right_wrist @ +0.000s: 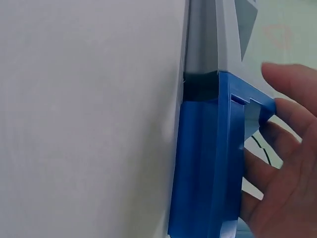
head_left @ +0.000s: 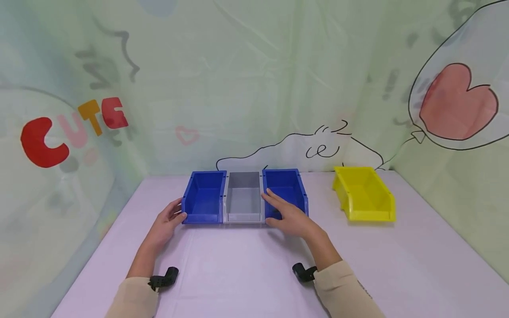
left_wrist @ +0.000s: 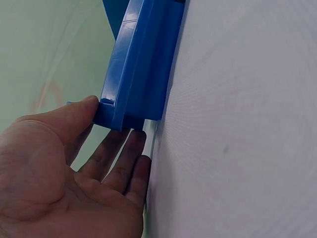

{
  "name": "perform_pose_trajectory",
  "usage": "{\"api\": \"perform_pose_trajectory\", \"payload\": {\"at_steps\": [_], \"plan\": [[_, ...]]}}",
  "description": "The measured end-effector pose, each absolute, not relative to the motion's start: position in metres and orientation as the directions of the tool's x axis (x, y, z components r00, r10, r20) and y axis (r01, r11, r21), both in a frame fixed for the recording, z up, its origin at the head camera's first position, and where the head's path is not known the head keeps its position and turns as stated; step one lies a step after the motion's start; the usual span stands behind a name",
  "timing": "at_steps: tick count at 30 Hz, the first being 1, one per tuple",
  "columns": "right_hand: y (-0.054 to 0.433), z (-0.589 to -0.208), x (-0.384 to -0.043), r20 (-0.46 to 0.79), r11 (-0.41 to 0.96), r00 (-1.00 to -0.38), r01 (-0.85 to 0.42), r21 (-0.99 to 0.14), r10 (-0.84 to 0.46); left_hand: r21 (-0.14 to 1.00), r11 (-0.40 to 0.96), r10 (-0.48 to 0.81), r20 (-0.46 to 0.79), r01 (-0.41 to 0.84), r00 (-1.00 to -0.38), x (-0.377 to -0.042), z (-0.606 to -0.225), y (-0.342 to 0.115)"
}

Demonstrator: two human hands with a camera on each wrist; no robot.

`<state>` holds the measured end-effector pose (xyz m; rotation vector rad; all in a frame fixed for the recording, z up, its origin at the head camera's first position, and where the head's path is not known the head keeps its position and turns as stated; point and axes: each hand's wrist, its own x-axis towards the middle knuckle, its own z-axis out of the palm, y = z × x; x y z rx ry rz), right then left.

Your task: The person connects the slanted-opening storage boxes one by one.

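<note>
Three plastic storage bins stand side by side in a row: a left blue bin (head_left: 204,194), a grey bin (head_left: 243,198) and a right blue bin (head_left: 283,179). My left hand (head_left: 164,224) grips the front left corner of the left blue bin, thumb at the front and fingers along the outer side. In the left wrist view, the thumb (left_wrist: 84,111) touches the corner. Over the front of the right blue bin, my right hand (head_left: 292,218) reaches with fairly straight fingers; the fingertips are at the wall beside the grey bin. In the right wrist view, some fingertips are hidden behind the blue front lip (right_wrist: 230,158).
A yellow bin (head_left: 363,187) stands apart to the right of the row. The bins are on a pale tabletop (head_left: 238,274), with a printed cloth backdrop (head_left: 246,88) behind and at both sides. Each wrist wears a black camera.
</note>
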<state>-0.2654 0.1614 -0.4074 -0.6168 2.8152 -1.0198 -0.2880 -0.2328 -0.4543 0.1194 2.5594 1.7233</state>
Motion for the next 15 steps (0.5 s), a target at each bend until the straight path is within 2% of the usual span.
{"api": "perform_pose_trajectory", "payload": {"at_steps": [3,10,15], "plan": [[0.161,-0.408,-0.266,0.105,0.699,-0.917,-0.363,-0.616,-0.384,0.926,0.376,0.095,0.002,0.037,-0.995,-0.287,-0.456,-0.233],[0.165,-0.402,-0.264,0.193,0.629,-0.933,-0.350,-0.695,-0.305,0.927,0.372,0.093,0.006,0.041,-0.996,-0.287,-0.457,-0.233],[0.166,-0.393,-0.262,0.230,0.646,-0.932,-0.360,-0.674,-0.279,0.923,0.383,0.088,-0.003,0.031,-0.996,-0.287,-0.454,-0.232]]}}
